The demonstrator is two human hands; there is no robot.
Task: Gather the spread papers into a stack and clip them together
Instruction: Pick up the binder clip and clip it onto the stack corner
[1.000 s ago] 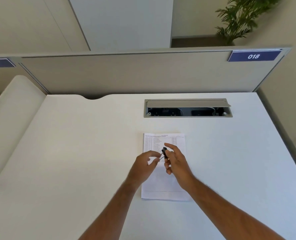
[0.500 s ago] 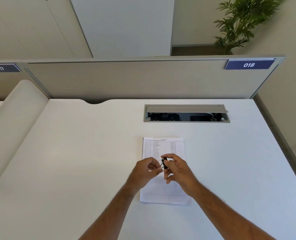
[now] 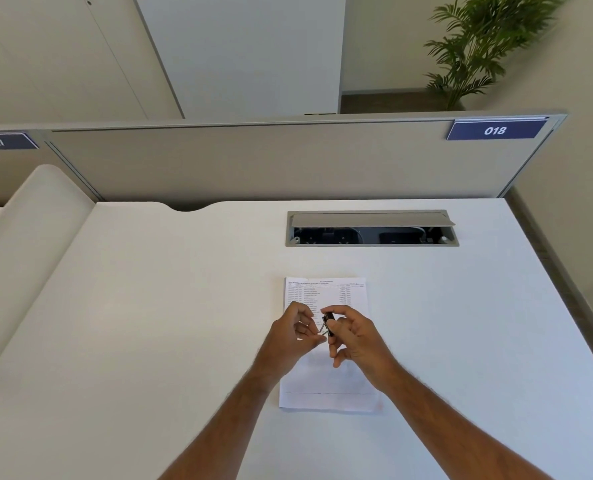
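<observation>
A neat stack of printed papers (image 3: 326, 292) lies flat on the white desk (image 3: 149, 306), its long side running away from me. Above its middle I hold a small black binder clip (image 3: 329, 323). My right hand (image 3: 355, 337) pinches the clip's black body between thumb and forefinger. My left hand (image 3: 293, 336) grips the clip's wire handles with its fingertips. Both hands hover over the papers and hide their middle part.
An open cable tray (image 3: 371, 228) with sockets is sunk into the desk behind the papers. A grey partition (image 3: 253, 161) with signs 017 and 018 closes the far edge. A white curved side panel (image 3: 28, 237) rises at the left.
Both hands have drawn slightly nearer to me over the papers, still holding the clip. My left fingers have closed tighter on the wire handles. The camera has tilted up a little.
</observation>
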